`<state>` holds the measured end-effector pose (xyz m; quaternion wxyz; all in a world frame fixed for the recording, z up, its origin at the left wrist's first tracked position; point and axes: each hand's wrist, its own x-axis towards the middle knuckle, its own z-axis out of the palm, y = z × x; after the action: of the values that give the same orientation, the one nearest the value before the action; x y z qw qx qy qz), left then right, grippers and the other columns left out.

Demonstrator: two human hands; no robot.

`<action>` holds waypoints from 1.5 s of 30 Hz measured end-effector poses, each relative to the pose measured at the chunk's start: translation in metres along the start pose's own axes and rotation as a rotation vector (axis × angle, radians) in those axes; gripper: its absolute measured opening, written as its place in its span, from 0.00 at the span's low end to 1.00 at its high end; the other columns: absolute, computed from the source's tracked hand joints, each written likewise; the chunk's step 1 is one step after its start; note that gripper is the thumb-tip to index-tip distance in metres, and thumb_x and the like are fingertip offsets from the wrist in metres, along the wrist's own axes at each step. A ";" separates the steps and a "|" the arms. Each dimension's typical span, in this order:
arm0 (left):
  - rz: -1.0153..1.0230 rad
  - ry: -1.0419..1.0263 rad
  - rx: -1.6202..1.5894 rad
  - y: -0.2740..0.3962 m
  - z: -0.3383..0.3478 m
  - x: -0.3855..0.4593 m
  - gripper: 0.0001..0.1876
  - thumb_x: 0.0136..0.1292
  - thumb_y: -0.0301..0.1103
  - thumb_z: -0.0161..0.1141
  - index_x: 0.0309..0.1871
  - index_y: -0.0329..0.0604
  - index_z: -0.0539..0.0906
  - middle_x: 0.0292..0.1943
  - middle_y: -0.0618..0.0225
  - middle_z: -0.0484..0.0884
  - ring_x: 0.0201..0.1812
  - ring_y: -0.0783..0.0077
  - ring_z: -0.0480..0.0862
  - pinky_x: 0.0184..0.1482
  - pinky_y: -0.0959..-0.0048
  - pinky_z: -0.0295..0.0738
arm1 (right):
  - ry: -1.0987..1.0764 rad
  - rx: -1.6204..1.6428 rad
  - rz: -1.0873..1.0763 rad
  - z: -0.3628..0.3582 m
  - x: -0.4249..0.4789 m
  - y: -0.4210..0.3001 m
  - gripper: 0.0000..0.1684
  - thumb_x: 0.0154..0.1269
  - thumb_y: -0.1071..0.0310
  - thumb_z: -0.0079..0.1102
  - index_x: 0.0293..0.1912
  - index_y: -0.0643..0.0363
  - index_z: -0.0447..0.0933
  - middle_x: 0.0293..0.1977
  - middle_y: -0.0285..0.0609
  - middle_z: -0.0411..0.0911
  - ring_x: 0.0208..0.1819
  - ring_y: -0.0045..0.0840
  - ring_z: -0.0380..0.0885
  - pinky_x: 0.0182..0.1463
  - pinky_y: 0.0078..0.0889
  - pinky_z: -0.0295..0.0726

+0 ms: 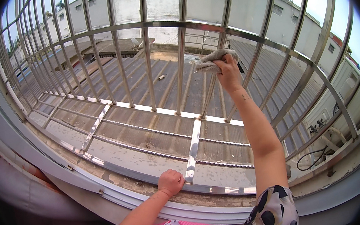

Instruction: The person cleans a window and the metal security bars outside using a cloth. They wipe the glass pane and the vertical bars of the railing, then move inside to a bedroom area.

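My right hand is raised at the upper right of the head view, with a folded grey cloth pinched in its fingers. The cloth lies against an upright metal bar of the window's security cage, just below the long horizontal rail. Low in the middle, my left hand is closed around or on the lower frame rail of the cage, beside a flat cross strip. Its palm side is hidden.
Twisted metal rods span the cage floor. The sliding window track runs along the near sill. An outdoor air-conditioner unit with pipes and a black cable stands at the right. Beyond the bars lie a corrugated roof and a grey-white building.
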<state>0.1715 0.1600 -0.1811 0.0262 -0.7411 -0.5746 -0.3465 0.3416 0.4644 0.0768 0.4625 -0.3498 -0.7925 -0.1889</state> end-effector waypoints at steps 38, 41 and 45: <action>-0.011 -0.002 -0.030 0.001 -0.004 -0.001 0.09 0.50 0.33 0.62 0.18 0.47 0.75 0.20 0.66 0.76 0.27 0.63 0.78 0.29 0.65 0.74 | 0.164 0.110 -0.137 0.050 0.068 -0.083 0.24 0.42 0.76 0.67 0.45 0.49 0.82 0.46 0.41 0.69 0.49 0.40 0.69 0.53 0.39 0.73; -0.013 0.003 -0.039 0.001 -0.003 -0.001 0.09 0.51 0.33 0.61 0.18 0.48 0.75 0.20 0.67 0.76 0.27 0.63 0.78 0.29 0.65 0.74 | 0.162 0.118 -0.065 0.062 0.072 -0.090 0.27 0.42 0.76 0.69 0.47 0.48 0.81 0.45 0.42 0.67 0.49 0.42 0.68 0.53 0.40 0.73; -0.017 0.014 -0.068 0.001 -0.003 -0.001 0.08 0.51 0.33 0.61 0.18 0.47 0.76 0.21 0.68 0.76 0.27 0.64 0.78 0.30 0.65 0.74 | 0.072 0.085 0.012 0.107 0.017 -0.096 0.30 0.44 0.75 0.70 0.52 0.47 0.80 0.43 0.43 0.64 0.49 0.43 0.66 0.54 0.42 0.72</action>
<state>0.1708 0.1575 -0.1797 0.0019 -0.7341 -0.5685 -0.3712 0.2022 0.4717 0.0403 0.5065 -0.3274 -0.7805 -0.1647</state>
